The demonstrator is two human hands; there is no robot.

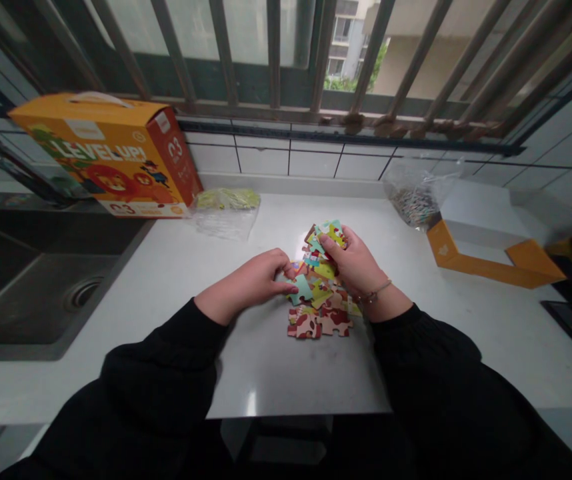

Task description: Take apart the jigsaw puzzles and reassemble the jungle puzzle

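Colourful jigsaw pieces [321, 292] lie in an overlapping pile on the white counter [266, 367], between my two hands. My right hand [353, 257] grips several puzzle pieces [333, 231] in green, yellow and light blue above the upper part of the pile. At the pile's left side, my left hand [271, 277] pinches a light teal puzzle piece [302, 288] between thumb and fingers. Brown-and-cream pieces [336, 320] form the near edge of the pile, below both hands.
An orange puzzle box [116, 160] stands at the back left beside a clear plastic bag [229, 208]. A sink [31, 280] is at the left. Toward the back right are a bag of small pieces [413, 202] and an open orange-and-white box part [486, 268].
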